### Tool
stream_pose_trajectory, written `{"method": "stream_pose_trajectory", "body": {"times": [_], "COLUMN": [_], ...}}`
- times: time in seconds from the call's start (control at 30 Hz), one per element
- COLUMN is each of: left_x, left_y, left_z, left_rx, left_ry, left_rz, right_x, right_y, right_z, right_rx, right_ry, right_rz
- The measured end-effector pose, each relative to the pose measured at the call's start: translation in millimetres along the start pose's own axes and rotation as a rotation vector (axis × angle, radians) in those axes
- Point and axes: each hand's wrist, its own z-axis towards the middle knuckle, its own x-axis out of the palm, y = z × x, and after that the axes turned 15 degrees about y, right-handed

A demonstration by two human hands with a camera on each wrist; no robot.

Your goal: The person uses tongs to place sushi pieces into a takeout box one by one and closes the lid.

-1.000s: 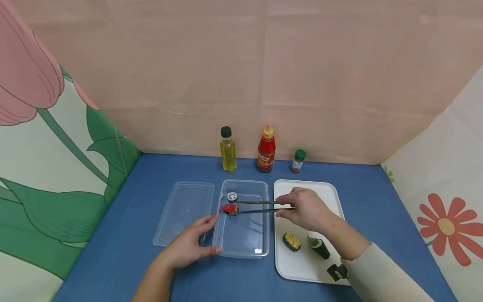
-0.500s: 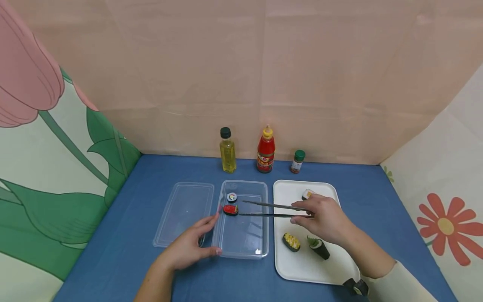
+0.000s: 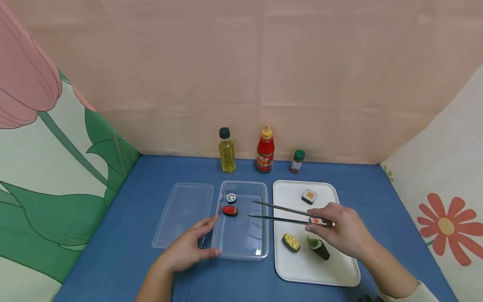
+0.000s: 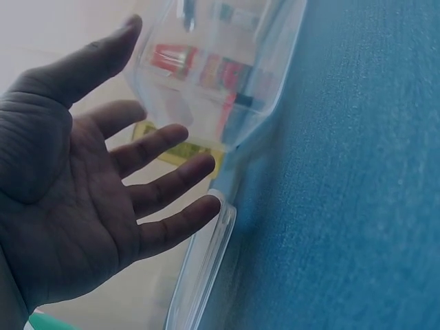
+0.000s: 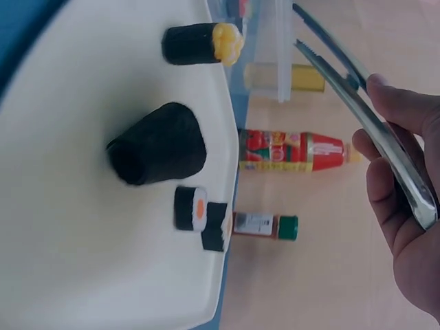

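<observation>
My right hand (image 3: pixel 341 228) grips metal tongs (image 3: pixel 286 209), their tips apart over the clear plastic box (image 3: pixel 241 243) with nothing between them. The fingers of my left hand (image 3: pixel 188 247) are spread and extended at the box's left side. Inside the box, at the left, lie a small round sushi roll (image 3: pixel 231 198) and a red-topped sushi (image 3: pixel 230 211). On the white tray (image 3: pixel 302 270) are a square roll (image 3: pixel 309 196), an orange-centred roll (image 3: pixel 316 220) partly behind the tongs, a yellow-topped sushi (image 3: pixel 291 243) and a cone-shaped hand roll (image 3: pixel 318 248).
A clear lid (image 3: pixel 185 214) lies flat left of the box. Along the back of the blue table stand a yellow oil bottle (image 3: pixel 227 155), a red sauce bottle (image 3: pixel 266 151) and a green-capped jar (image 3: pixel 297 161).
The tongs have let go of the red-topped sushi, which stays in the box. My right hand has drawn back rightward over the tray, uncovering the two rolls there. My left hand stays put.
</observation>
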Motion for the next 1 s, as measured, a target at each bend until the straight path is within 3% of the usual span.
{"method": "stream_pose_trajectory", "body": {"times": [0.13, 0.43, 1.0], "left_x": [0.0, 2.5, 0.0], "left_y": [0.0, 1.7, -1.0], "left_z": [-1.5, -3.3, -0.9], "left_rx": [0.008, 0.023, -0.012], "left_ry": [-0.009, 0.009, -0.001], "left_rz": [0.002, -0.009, -0.005], "right_x": [-1, -4, -13], "right_y": [-4, -6, -8], "right_z": [-12, -49, -78], "right_rx": [-0.021, 0.088, 0.234], "right_ry": [-0.056, -0.065, 0.005], "right_rz": [0.004, -0.034, -0.07]}}
